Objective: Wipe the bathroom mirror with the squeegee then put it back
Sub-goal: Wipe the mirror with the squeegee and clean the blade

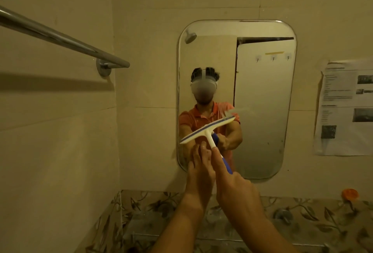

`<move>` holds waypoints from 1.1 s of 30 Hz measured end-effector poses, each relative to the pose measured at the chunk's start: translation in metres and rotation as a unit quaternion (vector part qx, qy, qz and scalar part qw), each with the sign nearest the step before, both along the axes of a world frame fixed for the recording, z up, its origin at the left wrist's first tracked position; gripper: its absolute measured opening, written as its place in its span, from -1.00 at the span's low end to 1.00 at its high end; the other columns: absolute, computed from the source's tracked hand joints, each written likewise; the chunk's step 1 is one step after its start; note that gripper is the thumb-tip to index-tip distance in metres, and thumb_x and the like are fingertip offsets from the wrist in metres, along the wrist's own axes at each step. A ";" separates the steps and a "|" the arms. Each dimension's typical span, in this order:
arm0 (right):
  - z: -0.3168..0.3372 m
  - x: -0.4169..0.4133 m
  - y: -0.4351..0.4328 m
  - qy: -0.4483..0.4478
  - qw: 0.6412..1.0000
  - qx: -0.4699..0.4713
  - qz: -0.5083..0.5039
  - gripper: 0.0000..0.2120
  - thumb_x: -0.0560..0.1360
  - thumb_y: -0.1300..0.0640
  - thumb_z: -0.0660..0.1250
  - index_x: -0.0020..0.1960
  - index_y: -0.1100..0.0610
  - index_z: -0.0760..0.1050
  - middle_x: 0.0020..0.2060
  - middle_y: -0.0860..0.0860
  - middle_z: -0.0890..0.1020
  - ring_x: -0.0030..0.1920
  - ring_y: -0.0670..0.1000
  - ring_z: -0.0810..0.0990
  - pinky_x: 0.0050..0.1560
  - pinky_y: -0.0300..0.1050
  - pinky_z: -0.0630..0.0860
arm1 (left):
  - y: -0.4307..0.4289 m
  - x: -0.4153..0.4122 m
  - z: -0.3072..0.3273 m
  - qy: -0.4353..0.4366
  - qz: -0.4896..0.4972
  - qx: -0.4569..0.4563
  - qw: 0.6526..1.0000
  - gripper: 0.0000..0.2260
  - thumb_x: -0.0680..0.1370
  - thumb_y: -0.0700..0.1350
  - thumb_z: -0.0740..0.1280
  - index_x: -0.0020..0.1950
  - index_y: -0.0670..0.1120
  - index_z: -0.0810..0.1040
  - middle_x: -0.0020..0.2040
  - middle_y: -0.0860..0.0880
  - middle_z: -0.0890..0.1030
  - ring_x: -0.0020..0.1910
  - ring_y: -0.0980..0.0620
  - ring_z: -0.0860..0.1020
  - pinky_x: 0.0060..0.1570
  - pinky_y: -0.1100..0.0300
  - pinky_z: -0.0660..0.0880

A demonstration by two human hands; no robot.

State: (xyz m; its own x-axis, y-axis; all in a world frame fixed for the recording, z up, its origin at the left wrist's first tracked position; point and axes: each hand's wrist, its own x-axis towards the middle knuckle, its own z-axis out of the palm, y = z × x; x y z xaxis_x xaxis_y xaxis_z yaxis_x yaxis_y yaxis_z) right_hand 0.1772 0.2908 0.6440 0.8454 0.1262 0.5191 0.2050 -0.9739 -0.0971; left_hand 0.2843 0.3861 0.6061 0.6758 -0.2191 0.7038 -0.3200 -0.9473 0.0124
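Fingers point(219, 161) of right hand point(236, 190) grip the squeegee point(207, 130), handle half hidden; left hand point(200, 170) straight-fingered

Noted glossy, faintly hazed glass on the mirror point(262, 111), smooth white and blue plastic on the squeegee point(201, 131), polished bright metal on the towel rail point(60, 36), smooth satin tile on the wall point(60, 151), matt creased paper on the sheet point(343, 111).

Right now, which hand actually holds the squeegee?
The right hand, wrapped round the blue handle of the squeegee with its index finger along the white stem. The left hand merely reaches up beside it, fingers straight.
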 end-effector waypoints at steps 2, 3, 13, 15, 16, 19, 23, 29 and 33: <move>0.002 -0.003 -0.002 -0.004 1.000 0.008 0.024 0.01 0.70 -0.01 0.17 0.28 -0.27 -0.81 -0.01 0.01 0.57 -0.22 -0.07 0.58 -0.15 -0.18 0.62 | 0.001 0.005 0.000 0.015 0.008 0.024 1.000 -0.13 0.48 0.00 0.53 0.57 -0.29 0.10 0.46 -0.35 0.33 0.43 -0.37 0.38 0.13 -0.15 0.60; 0.005 -0.004 -0.004 -0.019 0.999 0.014 0.036 -0.03 0.71 -0.04 0.15 0.32 -0.28 -0.78 -0.07 -0.01 0.54 -0.28 -0.11 0.52 -0.24 -0.25 0.54 | 0.000 0.010 -0.002 0.008 0.022 0.050 0.998 -0.24 0.53 -0.04 0.49 0.55 -0.31 0.18 0.45 -0.36 0.36 0.43 -0.40 0.35 0.18 -0.18 0.57; 0.170 0.006 -0.016 -0.226 0.964 0.127 0.058 -0.33 0.72 0.01 0.12 0.63 -0.22 -0.25 -0.29 0.01 0.57 -0.41 -0.03 0.56 -0.35 -0.03 0.64 | -0.003 0.021 -0.008 0.053 0.104 0.122 0.986 -0.19 0.45 0.05 0.54 0.53 -0.32 0.29 0.54 -0.42 0.16 0.49 -0.47 0.21 0.08 -0.07 0.62; 0.196 0.008 -0.011 -0.206 0.971 0.115 0.029 -0.28 0.71 0.08 0.17 0.64 -0.17 -0.26 -0.25 0.08 0.59 -0.38 0.03 0.57 -0.31 0.02 0.65 | 0.001 0.007 0.000 0.047 0.111 0.127 0.985 -0.13 0.39 0.22 0.52 0.53 -0.25 0.35 0.53 -0.35 0.24 0.47 -0.42 0.28 -0.02 -0.01 0.65; 0.204 0.009 -0.007 -0.193 0.975 0.111 0.013 -0.28 0.71 0.09 0.16 0.64 -0.15 -0.25 -0.25 0.10 0.59 -0.37 0.06 0.58 -0.31 0.04 0.65 | 0.002 0.003 0.002 0.040 0.104 0.140 0.984 -0.10 0.40 0.28 0.48 0.55 -0.24 0.32 0.55 -0.35 0.20 0.48 -0.42 0.24 0.02 -0.02 0.65; 0.205 0.012 0.003 -0.173 0.979 0.111 -0.012 -0.32 0.72 0.05 0.13 0.64 -0.15 -0.24 -0.29 0.09 0.56 -0.39 0.06 0.58 -0.36 0.00 0.64 | 0.003 -0.002 0.003 0.019 0.082 0.137 0.987 -0.08 0.38 0.31 0.49 0.53 -0.25 0.34 0.56 -0.34 0.17 0.48 -0.42 0.21 -0.04 -0.04 0.66; 0.162 0.015 0.003 -0.173 0.977 0.123 -0.021 -0.31 0.73 0.02 0.12 0.63 -0.18 -0.30 -0.34 0.05 0.53 -0.45 -0.01 0.54 -0.47 -0.13 0.53 | 0.006 0.002 0.005 0.054 0.074 0.140 0.986 -0.08 0.37 0.27 0.52 0.51 -0.31 0.36 0.54 -0.39 0.20 0.49 -0.47 0.21 -0.04 -0.08 0.66; 0.071 -0.001 0.000 -0.114 0.984 0.127 -0.055 -0.17 0.69 -0.08 0.17 0.56 -0.23 -0.49 -0.30 -0.07 0.46 -0.43 -0.15 0.42 -0.49 -0.30 0.28 | 0.012 0.004 0.006 -0.042 0.082 0.287 0.953 -0.13 0.62 0.31 0.15 0.57 -0.38 0.00 0.53 -0.50 0.03 0.51 -0.55 -0.06 0.43 -0.35 0.20; 0.031 -0.014 0.000 -0.088 0.988 0.104 -0.076 -0.14 0.70 -0.11 0.11 0.47 -0.20 -0.64 -0.28 -0.10 0.43 -0.45 -0.17 0.36 -0.51 -0.34 0.19 | 0.011 -0.002 0.009 -0.078 0.113 0.362 0.922 -0.19 0.65 0.27 0.08 0.56 -0.40 0.03 0.52 -0.52 0.07 0.47 -0.62 -0.02 0.41 -0.46 0.05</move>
State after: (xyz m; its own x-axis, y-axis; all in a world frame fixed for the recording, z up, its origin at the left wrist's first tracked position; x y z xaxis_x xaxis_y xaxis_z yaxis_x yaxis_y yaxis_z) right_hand 0.1632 0.2907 0.6748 0.7412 -0.1210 0.6603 0.0891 -0.9572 -0.2753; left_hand 0.2826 0.3976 0.6151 0.6647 -0.5359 0.5206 -0.0585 -0.7320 -0.6788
